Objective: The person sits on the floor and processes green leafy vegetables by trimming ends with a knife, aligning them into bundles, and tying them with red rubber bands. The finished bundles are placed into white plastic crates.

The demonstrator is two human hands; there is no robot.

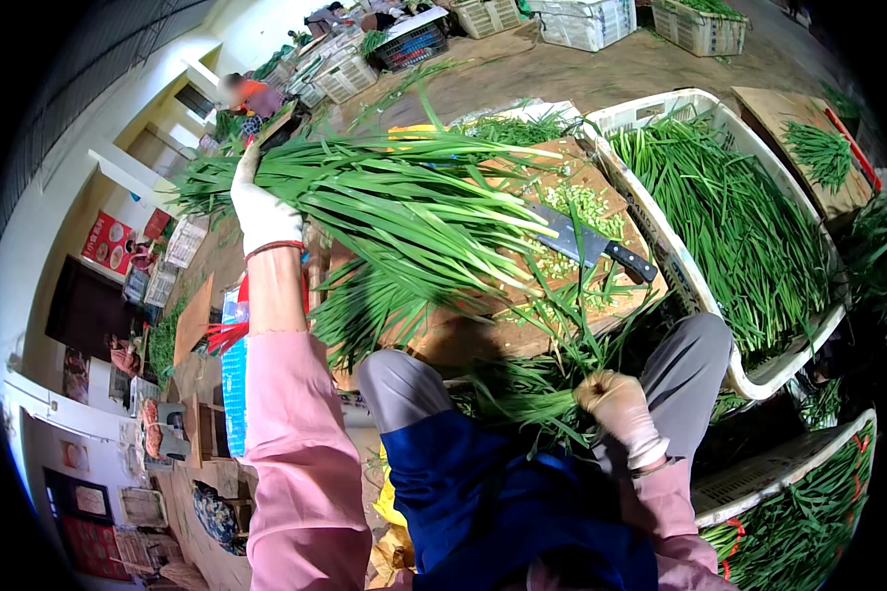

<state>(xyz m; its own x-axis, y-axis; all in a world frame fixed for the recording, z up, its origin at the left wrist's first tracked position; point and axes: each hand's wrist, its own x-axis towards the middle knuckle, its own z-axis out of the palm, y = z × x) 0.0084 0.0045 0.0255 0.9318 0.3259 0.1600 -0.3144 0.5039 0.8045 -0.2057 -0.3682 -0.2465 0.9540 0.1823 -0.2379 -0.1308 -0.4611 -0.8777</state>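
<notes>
My left hand point(266, 207), in a white glove, grips a large bunch of garlic chives point(406, 199) by its leafy part, the pale stem ends pointing right above a wooden board point(451, 336). A cleaver point(591, 244) with a black handle lies on the board, among chopped pale stem bits point(580, 203). More chive leaves point(373, 303) lie under the bunch at the board's left. Low at the right, between my knees, my right hand point(613, 406) in a thin pale glove is closed on some loose green leaves point(532, 399).
A white plastic crate point(684, 273) of chives stands at the right of the board. Another crate point(754, 473) with red-tied bunches is at the lower right. A board point(776, 140) with a small bunch lies beyond. A person point(255, 96) works at the upper left.
</notes>
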